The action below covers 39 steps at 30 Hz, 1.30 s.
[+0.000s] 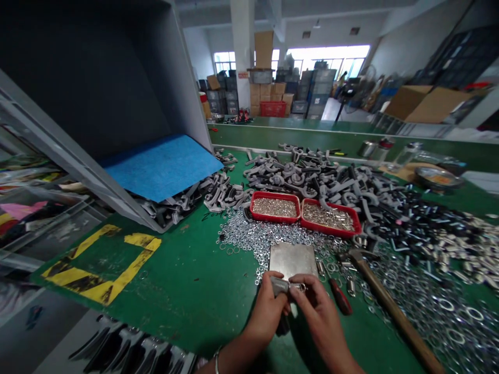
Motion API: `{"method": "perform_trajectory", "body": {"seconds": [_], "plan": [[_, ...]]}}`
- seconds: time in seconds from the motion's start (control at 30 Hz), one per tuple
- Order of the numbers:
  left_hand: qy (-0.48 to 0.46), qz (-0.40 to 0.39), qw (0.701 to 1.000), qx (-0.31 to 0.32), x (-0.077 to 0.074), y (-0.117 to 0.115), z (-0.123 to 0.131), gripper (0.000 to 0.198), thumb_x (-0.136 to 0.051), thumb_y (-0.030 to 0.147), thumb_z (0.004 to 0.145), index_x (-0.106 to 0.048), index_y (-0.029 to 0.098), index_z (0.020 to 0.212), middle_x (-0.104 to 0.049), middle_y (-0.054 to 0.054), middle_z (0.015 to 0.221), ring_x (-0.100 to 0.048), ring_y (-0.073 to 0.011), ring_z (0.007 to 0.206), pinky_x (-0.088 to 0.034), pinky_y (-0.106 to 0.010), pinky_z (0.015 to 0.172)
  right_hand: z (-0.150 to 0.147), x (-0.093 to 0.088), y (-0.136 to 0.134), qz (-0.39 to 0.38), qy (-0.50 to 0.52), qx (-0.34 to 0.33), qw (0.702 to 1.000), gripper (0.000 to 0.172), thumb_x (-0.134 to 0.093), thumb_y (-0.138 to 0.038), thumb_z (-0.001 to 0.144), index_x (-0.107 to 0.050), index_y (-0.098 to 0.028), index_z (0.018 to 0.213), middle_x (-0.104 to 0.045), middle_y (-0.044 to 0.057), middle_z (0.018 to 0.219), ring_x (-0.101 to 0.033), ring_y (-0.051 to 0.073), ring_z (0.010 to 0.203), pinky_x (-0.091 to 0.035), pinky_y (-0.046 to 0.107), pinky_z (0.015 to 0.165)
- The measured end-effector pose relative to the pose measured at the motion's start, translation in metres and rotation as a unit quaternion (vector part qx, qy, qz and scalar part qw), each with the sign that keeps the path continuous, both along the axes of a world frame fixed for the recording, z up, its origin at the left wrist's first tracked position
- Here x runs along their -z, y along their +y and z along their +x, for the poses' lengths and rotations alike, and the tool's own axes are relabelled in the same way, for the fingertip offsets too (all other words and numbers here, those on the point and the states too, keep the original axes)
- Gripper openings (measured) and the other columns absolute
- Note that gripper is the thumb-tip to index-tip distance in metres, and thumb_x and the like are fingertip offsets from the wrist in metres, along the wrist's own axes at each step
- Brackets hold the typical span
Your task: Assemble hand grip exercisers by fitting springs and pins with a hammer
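Observation:
My left hand is closed around a grey handle-like part, and a dark end of it shows below the fingers. A coiled metal spring sits at the right end of this part. The thumb and fingers of my right hand pinch the spring against it. Both hands are just in front of a flat square metal plate. To the right of my right hand lie a screwdriver with a red and black handle and a hammer with a wooden shaft.
Two red trays hold small metal pieces. Loose washers surround them, with grey hooked parts piled behind. Black and cream cylinders heap on the right. A tilted grey crate with a blue sheet stands left.

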State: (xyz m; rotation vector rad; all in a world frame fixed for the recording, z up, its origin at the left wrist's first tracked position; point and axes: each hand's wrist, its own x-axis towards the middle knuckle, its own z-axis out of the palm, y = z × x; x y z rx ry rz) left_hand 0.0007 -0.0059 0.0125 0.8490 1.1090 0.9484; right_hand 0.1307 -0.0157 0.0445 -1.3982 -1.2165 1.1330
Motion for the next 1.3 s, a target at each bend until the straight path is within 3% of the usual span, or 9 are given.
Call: {"method": "perform_trajectory", "body": {"seconds": [0.17, 0.27, 0.37, 0.47, 0.63, 0.83, 1.07, 1.17, 1.3], "plan": [[-0.139, -0.054, 0.945, 0.291, -0.025, -0.009, -0.016, 0.07, -0.069, 0.019, 0.072, -0.035, 0.018, 0.133, -0.064, 0.001, 0.071, -0.048, -0.0082, 0.045, -0.039, -0.02, 0.045, 0.018, -0.005, 0.002, -0.055, 0.095, -0.091, 0.99, 0.024, -0.064, -0.046, 0.087, -0.063, -0.022, 0.089, -0.063, 0.002, 0.088, -0.059, 0.019, 0.083, -0.047, 0.028, 0.074], [-0.225, -0.062, 0.905, 0.356, -0.038, -0.012, -0.023, 0.072, -0.074, 0.034, 0.077, -0.036, 0.018, 0.136, -0.069, -0.009, 0.09, -0.056, -0.0082, 0.052, -0.042, -0.02, 0.05, 0.027, -0.011, 0.004, -0.083, 0.11, -0.164, 0.977, 0.023, -0.056, -0.045, 0.092, -0.06, -0.022, 0.093, -0.063, 0.003, 0.09, -0.06, 0.018, 0.082, -0.048, 0.028, 0.072], [-0.225, -0.073, 0.934, 0.269, -0.032, -0.013, -0.02, 0.041, -0.058, 0.048, 0.089, -0.047, 0.016, 0.112, -0.069, -0.007, 0.077, -0.043, -0.0047, 0.039, -0.032, -0.017, 0.039, 0.041, -0.01, 0.033, -0.028, -0.118, -0.214, 0.969, 0.029, -0.044, -0.043, 0.097, -0.061, -0.019, 0.092, -0.065, 0.004, 0.083, -0.063, 0.019, 0.075, -0.05, 0.03, 0.071], [-0.141, -0.038, 0.982, 0.119, -0.02, -0.009, -0.015, 0.029, -0.051, 0.047, 0.094, -0.045, 0.019, 0.093, -0.069, -0.004, 0.071, -0.033, -0.0035, 0.036, -0.023, -0.016, 0.035, 0.062, 0.0, 0.089, 0.045, -0.331, -0.129, 0.934, 0.024, -0.044, -0.033, 0.096, -0.062, -0.017, 0.093, -0.065, 0.008, 0.094, -0.062, 0.023, 0.092, -0.048, 0.035, 0.084], [-0.036, 0.034, 0.992, 0.116, -0.02, 0.004, -0.028, 0.037, -0.051, 0.054, 0.093, -0.05, 0.018, 0.096, -0.071, -0.007, 0.087, -0.055, -0.0072, 0.05, -0.04, -0.018, 0.047, 0.079, 0.018, 0.151, 0.057, -0.438, -0.103, 0.891, 0.008, -0.052, -0.018, 0.089, -0.06, -0.018, 0.087, -0.062, 0.011, 0.103, -0.059, 0.024, 0.096, -0.044, 0.034, 0.084], [0.031, 0.076, 0.994, 0.073, -0.028, 0.025, -0.036, 0.032, -0.053, 0.05, 0.093, -0.051, 0.018, 0.089, -0.071, -0.006, 0.087, -0.054, -0.0076, 0.052, -0.039, -0.02, 0.05, 0.091, 0.03, 0.144, 0.053, -0.459, -0.089, 0.882, 0.013, -0.049, -0.02, 0.092, -0.056, -0.02, 0.081, -0.065, 0.011, 0.096, -0.061, 0.024, 0.091, -0.043, 0.031, 0.076], [0.108, 0.146, 0.983, -0.039, -0.039, 0.031, -0.023, 0.031, -0.05, 0.046, 0.096, -0.056, 0.018, 0.085, -0.068, -0.003, 0.079, -0.054, -0.0118, 0.061, -0.04, -0.022, 0.055, 0.079, 0.009, 0.101, 0.044, -0.317, -0.036, 0.947, 0.022, -0.037, -0.038, 0.097, -0.05, -0.02, 0.101, -0.066, 0.007, 0.085, -0.065, 0.022, 0.077, -0.051, 0.036, 0.071], [0.122, 0.176, 0.976, -0.028, -0.039, 0.026, -0.02, 0.031, -0.045, 0.044, 0.099, -0.06, 0.018, 0.091, -0.067, -0.004, 0.086, -0.058, -0.015, 0.073, -0.045, -0.025, 0.067, 0.041, 0.004, 0.059, -0.035, -0.077, -0.113, 0.99, 0.027, -0.044, -0.047, 0.097, -0.05, -0.021, 0.103, -0.064, 0.0, 0.074, -0.065, 0.018, 0.064, -0.052, 0.031, 0.062], [0.169, 0.179, 0.969, -0.021, -0.034, 0.019, -0.018, 0.028, -0.047, 0.045, 0.097, -0.06, 0.02, 0.101, -0.066, -0.007, 0.097, -0.06, -0.0213, 0.092, -0.046, -0.03, 0.084, 0.002, 0.004, 0.027, -0.118, 0.229, -0.169, 0.951, 0.031, -0.067, -0.049, 0.086, -0.056, -0.02, 0.09, -0.061, -0.004, 0.066, -0.061, 0.013, 0.059, -0.049, 0.027, 0.062]]}}
